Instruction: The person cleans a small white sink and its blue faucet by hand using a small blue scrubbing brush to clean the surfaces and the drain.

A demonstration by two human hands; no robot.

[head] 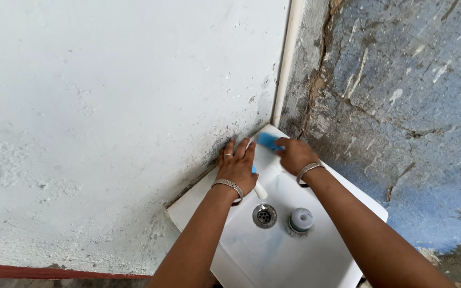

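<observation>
a white painted wall (108,96), speckled dark near its foot, fills the left. below it sits a small white corner washbasin (198,205). the left hand (237,166) lies flat on the basin's back rim, fingers spread and pointing up toward the wall, a ring on one finger and a metal bangle at the wrist. it grips nothing; under its palm a slim white piece with a touch of blue (259,188) pokes out, too hidden to name. in the bowl are a metal drain (264,215) and, just right of it, a grey plug (301,220). the right hand (294,154), blurred, is curled around a blue scrubbing block (268,141), pressed at the basin's far corner. the block looks light, probably soft and slippery when wet, best held across its back as it is here. both forearms reach up from below. a cracked, peeling blue wall (401,106) fills the right.
</observation>
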